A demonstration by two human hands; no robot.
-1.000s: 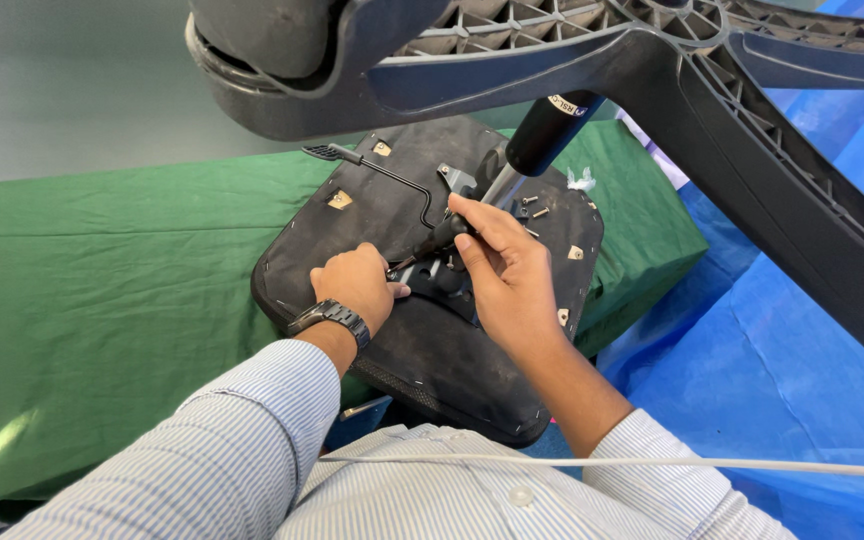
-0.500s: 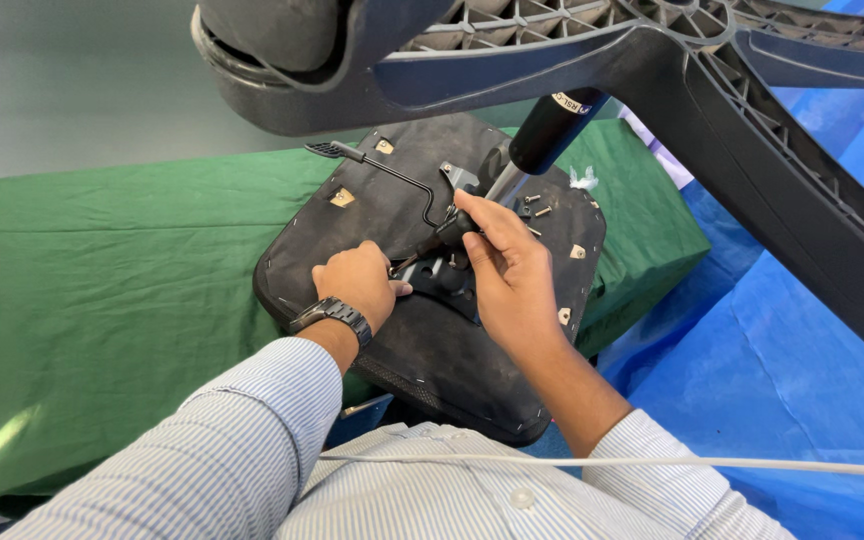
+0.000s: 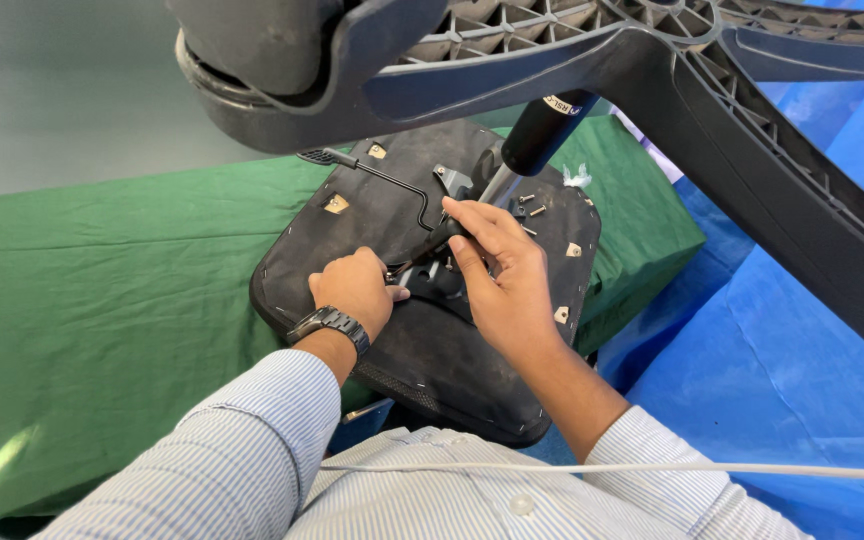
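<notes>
At the centre of the frame the right hand (image 3: 502, 275) has its grip curled around the dark metal mechanism plate (image 3: 442, 265) bolted under an upturned chair seat (image 3: 422, 330), fingers wrapped over the plate's upper edge near the lever rod (image 3: 392, 185); whether a small tool or screw sits inside that grip cannot be told. The left hand (image 3: 354, 290), with a metal wristwatch (image 3: 327, 325) at the wrist, rests closed as a loose fist on the seat just left of the plate, its fingertips tucked toward the same hardware, seemingly pinching something small that is hidden. Judging by this, the step in hand is fitting or fastening the mechanism to the seat's underside; the next move likely calls for keeping the plate steady over its holes while a fastener is lined up and turned, with care not to let the plate shift. Several loose screws (image 3: 530, 210) lie on the seat right of the gas cylinder (image 3: 542, 135), close to the right hand. The seat lies across a table covered with green cloth (image 3: 122, 290), with blue sheeting (image 3: 802, 340) at the lower right. Across the top of the frame the black star base (image 3: 652, 60) and a caster (image 3: 262, 50) hang over the work, crowding the view and the reach from above.
</notes>
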